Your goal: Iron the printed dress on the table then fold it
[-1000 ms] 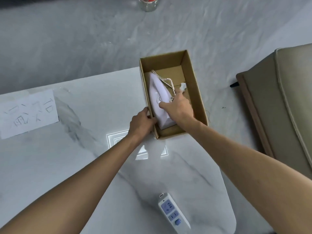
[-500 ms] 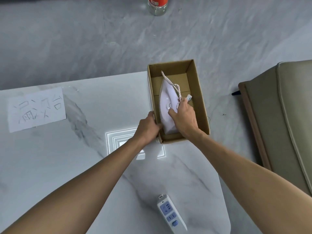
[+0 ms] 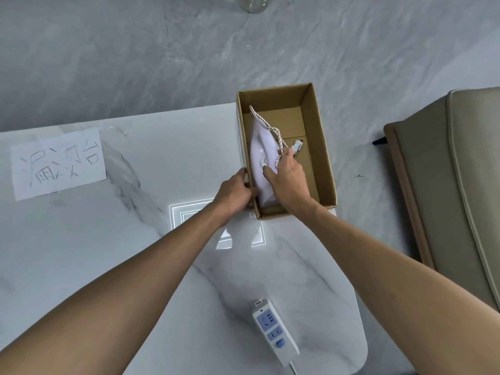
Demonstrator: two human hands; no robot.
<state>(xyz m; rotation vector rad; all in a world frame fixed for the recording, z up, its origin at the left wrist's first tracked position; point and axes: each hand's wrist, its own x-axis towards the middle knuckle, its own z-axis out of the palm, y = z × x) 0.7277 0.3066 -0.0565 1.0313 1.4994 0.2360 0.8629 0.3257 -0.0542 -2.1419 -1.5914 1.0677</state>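
Observation:
A white iron lies inside an open cardboard box at the far right corner of the marble table. My right hand is closed around the iron's handle and part of its braided cord; the white plug sticks out beside my fingers. My left hand grips the box's near left wall. No printed dress is in view.
A white and blue power strip lies near the table's front right edge. A paper sheet with handwriting is at the left. A beige sofa stands to the right, and a glass jar is on the floor beyond.
My right hand has closed round the iron's handle and cord, and the iron has tilted up a little inside the box. My left hand stays on the box wall.

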